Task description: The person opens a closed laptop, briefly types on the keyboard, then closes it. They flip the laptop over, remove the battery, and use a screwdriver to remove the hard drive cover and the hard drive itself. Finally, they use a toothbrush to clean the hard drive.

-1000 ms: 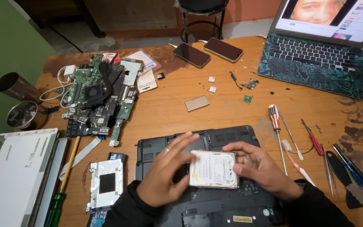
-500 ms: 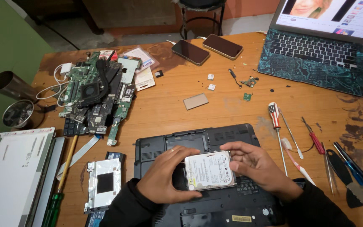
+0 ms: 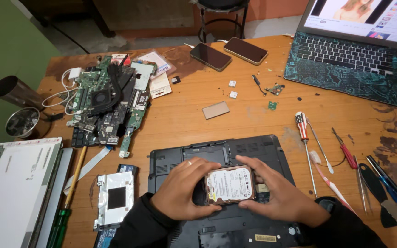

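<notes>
Hard drive, a small silver one with a white label, is being held by both hands over the open bay of the black laptop base, which is lying upside down on the wooden tabletop. Going from large to small: the laptop base is sitting close to the near edge, so a strong push could be shifting it toward the person. The left hand is grasping the drive's left edge, and the right hand is grasping its right edge, fingers curled around it. I am judging the drive slightly tilted; if it is pressed in at this angle, its connector could be bending. A striped screwdriver is lying just beside the base, and a sleeve could be sweeping it away.
</notes>
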Demonstrator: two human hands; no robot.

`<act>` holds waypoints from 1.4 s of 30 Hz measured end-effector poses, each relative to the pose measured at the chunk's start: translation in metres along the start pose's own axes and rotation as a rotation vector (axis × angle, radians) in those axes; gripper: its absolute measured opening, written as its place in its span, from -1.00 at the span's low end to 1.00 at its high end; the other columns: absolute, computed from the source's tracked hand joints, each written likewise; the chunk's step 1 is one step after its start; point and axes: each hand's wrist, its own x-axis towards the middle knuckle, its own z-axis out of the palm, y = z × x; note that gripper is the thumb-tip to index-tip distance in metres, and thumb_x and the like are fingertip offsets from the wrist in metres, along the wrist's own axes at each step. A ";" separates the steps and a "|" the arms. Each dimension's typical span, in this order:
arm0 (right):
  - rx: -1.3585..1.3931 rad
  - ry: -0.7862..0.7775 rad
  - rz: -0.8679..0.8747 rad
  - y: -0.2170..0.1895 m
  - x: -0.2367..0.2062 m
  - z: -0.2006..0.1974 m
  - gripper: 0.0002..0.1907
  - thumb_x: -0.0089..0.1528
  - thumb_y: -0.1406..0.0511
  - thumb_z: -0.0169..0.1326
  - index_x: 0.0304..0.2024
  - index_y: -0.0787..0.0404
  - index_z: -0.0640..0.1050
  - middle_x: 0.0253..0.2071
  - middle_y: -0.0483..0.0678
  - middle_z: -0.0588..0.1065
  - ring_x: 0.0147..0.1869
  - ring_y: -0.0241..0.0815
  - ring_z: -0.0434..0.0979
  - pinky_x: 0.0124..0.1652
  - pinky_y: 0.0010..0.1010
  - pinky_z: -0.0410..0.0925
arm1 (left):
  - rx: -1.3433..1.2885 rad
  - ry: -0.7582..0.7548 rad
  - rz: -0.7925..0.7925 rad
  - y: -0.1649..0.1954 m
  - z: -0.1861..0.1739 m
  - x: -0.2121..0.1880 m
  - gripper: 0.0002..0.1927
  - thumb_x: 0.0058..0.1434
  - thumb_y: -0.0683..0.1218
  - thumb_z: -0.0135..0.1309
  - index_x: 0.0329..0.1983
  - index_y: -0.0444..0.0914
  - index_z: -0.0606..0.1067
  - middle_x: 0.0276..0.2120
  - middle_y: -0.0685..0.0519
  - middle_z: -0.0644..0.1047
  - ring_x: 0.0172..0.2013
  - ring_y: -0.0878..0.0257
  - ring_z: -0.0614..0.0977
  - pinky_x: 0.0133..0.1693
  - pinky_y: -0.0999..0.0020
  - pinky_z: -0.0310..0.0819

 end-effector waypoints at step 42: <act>-0.009 0.031 -0.002 -0.006 0.003 0.001 -0.08 -0.04 0.25 0.47 0.29 0.13 0.29 0.06 -0.01 0.51 0.04 -0.18 0.61 0.00 -0.34 0.49 | 0.091 0.020 0.032 0.001 0.001 0.000 -0.13 -0.09 0.16 0.44 0.21 -0.35 0.41 -0.06 -0.16 0.50 0.01 -0.09 0.55 0.03 0.08 0.39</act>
